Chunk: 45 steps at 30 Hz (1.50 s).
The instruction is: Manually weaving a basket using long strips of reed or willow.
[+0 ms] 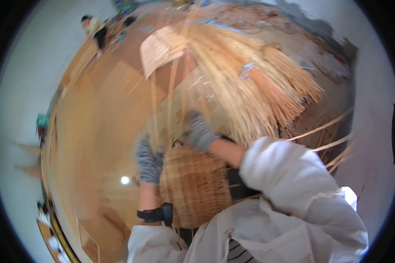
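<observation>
My left hand [149, 160], in a mottled grey knitted glove, is at the upper left edge of a woven tan strip piece [194, 184] on my lap. My right hand [197, 130], gloved alike, is just above that piece's upper edge, near long upright strips [173, 83] rising from it. Both hands are blurred, so what their fingers hold cannot be made out. A pale woven piece [158, 50] lies beyond the strips. A large bundle of loose strips [241, 96], tied with a pale band, lies to the right of my right hand.
Another person [93, 31] in a light top and dark trousers is by the far left wall, near long boards or strips [81, 59]. Debris [254, 22] lies along the back wall. A smooth tan floor [87, 140] stretches left. Loose strips [329, 120] stick out at right.
</observation>
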Available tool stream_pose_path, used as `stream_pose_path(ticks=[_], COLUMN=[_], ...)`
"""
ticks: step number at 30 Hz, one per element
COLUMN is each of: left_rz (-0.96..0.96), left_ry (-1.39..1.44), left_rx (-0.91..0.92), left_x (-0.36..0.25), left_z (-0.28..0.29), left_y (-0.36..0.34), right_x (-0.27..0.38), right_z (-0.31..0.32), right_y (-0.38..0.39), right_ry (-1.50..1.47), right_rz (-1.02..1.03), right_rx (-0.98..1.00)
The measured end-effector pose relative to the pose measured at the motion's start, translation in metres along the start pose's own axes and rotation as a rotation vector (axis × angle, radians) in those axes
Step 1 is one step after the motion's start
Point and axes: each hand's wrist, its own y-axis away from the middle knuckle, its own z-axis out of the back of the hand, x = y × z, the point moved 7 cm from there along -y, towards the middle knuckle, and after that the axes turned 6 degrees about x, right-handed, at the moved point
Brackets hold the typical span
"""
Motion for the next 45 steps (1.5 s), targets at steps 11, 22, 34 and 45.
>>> stream_pose_path(ticks=[11,22,34,45], left_rz=[1.083,0.582,0.376,0.676], left_ry=[0.886,1.030,0.187,0.471], left_rx=[0.508,0.194,-0.018,0.117], left_x=[0.023,0.061,0.176,0.225], left_z=[0.045,0.234,0.143,0.140], left_y=[0.248,-0.030,-0.054,0.043], right_x=[-0.059,0.066,0.009,0.063], right_z=[0.007,0.309,0.070,-0.013], right_y=[0.054,0.021,-0.164,-0.150], right_ry=[-0.351,-0.451,-1.114,-0.362], right_rz=[0.068,0.505,-0.022,0.264], right_rx=[-0.035,-0.696,-0.109,-0.048])
